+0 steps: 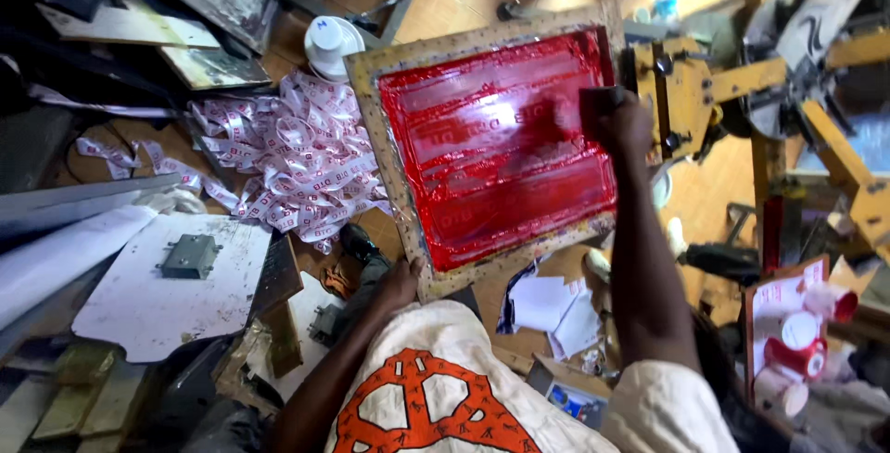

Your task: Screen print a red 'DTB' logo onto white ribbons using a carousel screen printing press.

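The desk (714,193), wooden and crowded, carries a large wood-framed screen (408,221) that lies tilted near the middle, its mesh coated in glossy red ink (482,184) with pale lettering showing through. The screen's far right edge sits against a yellow metal clamp (681,101). Left of the screen a heap of white ribbon (287,156) with red print spreads over the desk, and nearer the person lies a white board (148,305) with a small grey metal block (188,255) on it. The right hand (616,124) is clenched on a dark squeegee (593,101), pressed onto the ink near the screen's upper right. The left hand (399,284) rests on the frame's near left corner; whether its fingers curl round the edge I cannot tell. A white tub (331,43) stands beyond the ribbon.
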